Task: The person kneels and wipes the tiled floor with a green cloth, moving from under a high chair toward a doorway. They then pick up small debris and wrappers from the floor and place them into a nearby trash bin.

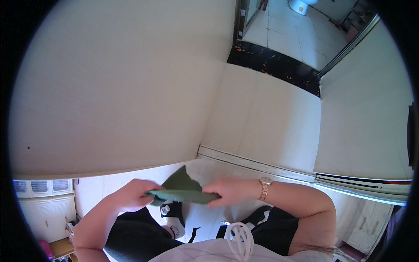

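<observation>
A green cloth (183,193) is stretched between my two hands, in front of my body and above the floor. My left hand (137,193) grips its left end, and my right hand (218,192) pinches its right end. One corner of the cloth sticks up behind the taut edge; a darker fold hangs beside my left fingers. A metal-band wristwatch (264,188) is on my right wrist. Some fingertips are hidden by the cloth.
A pale wall (114,91) stands ahead on the left. A door track (255,162) crosses the floor, with a black stone threshold (275,67) beyond it. White cabinets (47,216) stand at lower left. My shoes (172,209) are below the cloth.
</observation>
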Tool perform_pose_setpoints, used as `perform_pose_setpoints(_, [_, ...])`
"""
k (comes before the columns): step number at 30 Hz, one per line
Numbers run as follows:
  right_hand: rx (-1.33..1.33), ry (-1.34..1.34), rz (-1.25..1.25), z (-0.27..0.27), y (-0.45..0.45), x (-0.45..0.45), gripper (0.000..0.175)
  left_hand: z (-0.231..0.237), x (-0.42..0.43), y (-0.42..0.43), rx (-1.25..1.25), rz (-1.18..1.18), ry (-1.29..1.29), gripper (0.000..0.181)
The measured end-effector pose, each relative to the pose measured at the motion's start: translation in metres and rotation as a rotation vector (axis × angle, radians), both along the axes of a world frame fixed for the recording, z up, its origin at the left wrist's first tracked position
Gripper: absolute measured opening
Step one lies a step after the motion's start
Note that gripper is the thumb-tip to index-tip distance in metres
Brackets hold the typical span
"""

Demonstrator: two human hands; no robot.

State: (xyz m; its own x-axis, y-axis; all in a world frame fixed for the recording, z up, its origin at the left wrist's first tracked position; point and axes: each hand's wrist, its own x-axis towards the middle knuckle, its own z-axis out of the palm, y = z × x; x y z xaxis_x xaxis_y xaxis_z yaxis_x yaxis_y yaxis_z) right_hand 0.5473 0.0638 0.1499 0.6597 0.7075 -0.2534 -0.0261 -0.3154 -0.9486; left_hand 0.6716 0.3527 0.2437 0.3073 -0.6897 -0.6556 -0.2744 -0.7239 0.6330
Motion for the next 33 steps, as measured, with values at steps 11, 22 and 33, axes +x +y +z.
perform_pose_setpoints(11, [-0.106,-0.553,-0.348,-0.010,-0.003,-0.005,0.020,-0.018,0.016,0.026,0.271,-0.130,-0.039,0.027])
perform_pose_setpoints(22, [-0.009,0.052,-0.049,0.016,-0.067,-0.057,0.023,-0.021,-0.019,-0.017,0.235,-0.382,0.041,0.020])
perform_pose_setpoints(33, [-0.215,0.146,-0.627,0.039,-0.196,-0.191,0.038,-0.081,-0.081,-0.170,-0.276,-0.469,0.117,0.018])
